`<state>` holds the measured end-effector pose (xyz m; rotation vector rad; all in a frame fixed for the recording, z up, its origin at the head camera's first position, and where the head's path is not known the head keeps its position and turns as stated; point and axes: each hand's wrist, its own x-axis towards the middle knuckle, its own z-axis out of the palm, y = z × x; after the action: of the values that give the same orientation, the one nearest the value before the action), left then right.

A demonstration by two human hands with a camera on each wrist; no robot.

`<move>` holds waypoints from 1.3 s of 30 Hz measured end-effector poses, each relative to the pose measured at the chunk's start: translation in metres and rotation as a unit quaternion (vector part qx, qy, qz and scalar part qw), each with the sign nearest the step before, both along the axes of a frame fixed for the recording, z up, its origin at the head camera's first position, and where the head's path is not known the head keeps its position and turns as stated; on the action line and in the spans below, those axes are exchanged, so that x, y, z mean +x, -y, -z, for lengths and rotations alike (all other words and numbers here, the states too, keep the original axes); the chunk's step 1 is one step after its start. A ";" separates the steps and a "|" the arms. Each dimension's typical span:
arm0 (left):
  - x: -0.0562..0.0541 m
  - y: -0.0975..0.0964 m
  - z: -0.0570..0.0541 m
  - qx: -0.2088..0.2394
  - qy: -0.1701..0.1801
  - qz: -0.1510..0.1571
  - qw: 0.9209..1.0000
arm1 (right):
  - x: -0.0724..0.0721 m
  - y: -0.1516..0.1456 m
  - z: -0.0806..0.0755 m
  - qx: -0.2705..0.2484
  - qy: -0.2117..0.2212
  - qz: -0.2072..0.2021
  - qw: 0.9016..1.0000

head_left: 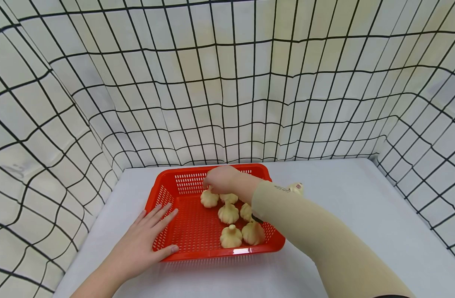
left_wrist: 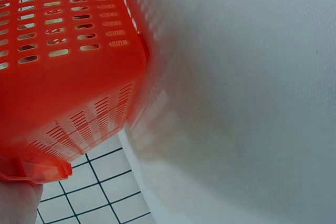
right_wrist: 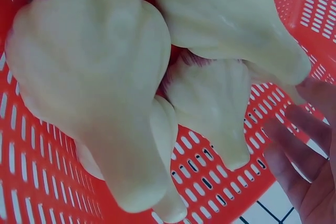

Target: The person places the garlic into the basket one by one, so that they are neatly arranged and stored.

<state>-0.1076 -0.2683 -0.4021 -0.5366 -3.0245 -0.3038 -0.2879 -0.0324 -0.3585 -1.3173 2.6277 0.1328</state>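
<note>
A red plastic basket (head_left: 191, 227) stands on the white table, with several garlic bulbs in its middle and right part. My left hand (head_left: 141, 240) lies spread over the basket's left side, its thumb at the front rim. Inside the basket's far part, my right hand (head_left: 223, 179) is over a garlic bulb (head_left: 209, 199). In the right wrist view, a fingertip meets the stem end of one garlic bulb (right_wrist: 231, 19), while the other fingers (right_wrist: 296, 135) are apart from it and loosely extended. My right forearm hides part of the basket's right side.
Another garlic bulb (head_left: 296, 188) lies on the table (head_left: 339, 194) to the right of the basket, partly behind my right sleeve. White walls with a black grid net (head_left: 249, 103) enclose the table at the back and sides.
</note>
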 end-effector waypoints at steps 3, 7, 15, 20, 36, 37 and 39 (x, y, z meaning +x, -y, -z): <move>0.000 0.000 0.000 0.002 0.000 0.000 1.000 | -0.001 -0.001 -0.003 -0.005 0.005 0.004 1.000; 0.001 0.000 0.000 0.004 0.002 -0.001 1.000 | -0.003 -0.006 -0.008 -0.018 0.008 0.013 1.000; 0.002 0.001 0.002 0.007 0.000 0.001 1.000 | -0.005 -0.022 -0.019 -0.075 0.040 0.026 0.996; 0.000 0.002 0.002 0.004 0.000 0.001 1.000 | -0.005 -0.035 -0.024 -0.120 0.040 0.033 0.991; 0.000 0.001 0.002 0.002 -0.006 0.005 1.000 | -0.003 -0.099 -0.044 -0.221 0.026 0.110 0.969; 0.000 0.001 0.002 0.002 -0.009 0.007 1.000 | -0.003 -0.104 -0.044 -0.221 0.024 0.119 0.968; 0.001 0.001 0.002 0.004 -0.013 0.009 1.000 | -0.003 -0.115 -0.043 -0.220 0.017 0.129 0.967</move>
<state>-0.1068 -0.2690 -0.4037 -0.5627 -2.9937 -0.3060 -0.2905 0.0827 -0.3158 -1.0526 2.8701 -0.5363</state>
